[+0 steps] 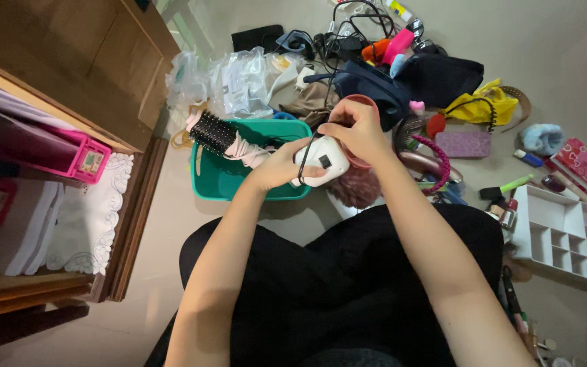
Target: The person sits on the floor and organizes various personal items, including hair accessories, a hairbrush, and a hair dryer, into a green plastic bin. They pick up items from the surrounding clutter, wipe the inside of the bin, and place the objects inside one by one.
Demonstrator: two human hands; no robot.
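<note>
You have the white plastic appliance [326, 163] at the centre of the frame, just above the green basket [220, 182]. Your left hand [281, 166] is wrapped round its body with fingers closed, and your right hand [356, 130] pinches its black cord [314, 144] at the top. It looks rigid, smooth and fairly light; the shell may slip, so grip the body, since the cord is limp. A round black-bristled brush [213, 133] lies in the basket at left. Clutter crowds the floor in the upper right: dark bags [439, 78], a yellow cloth [484, 103], and a white organiser tray [565, 234] at right.
</note>
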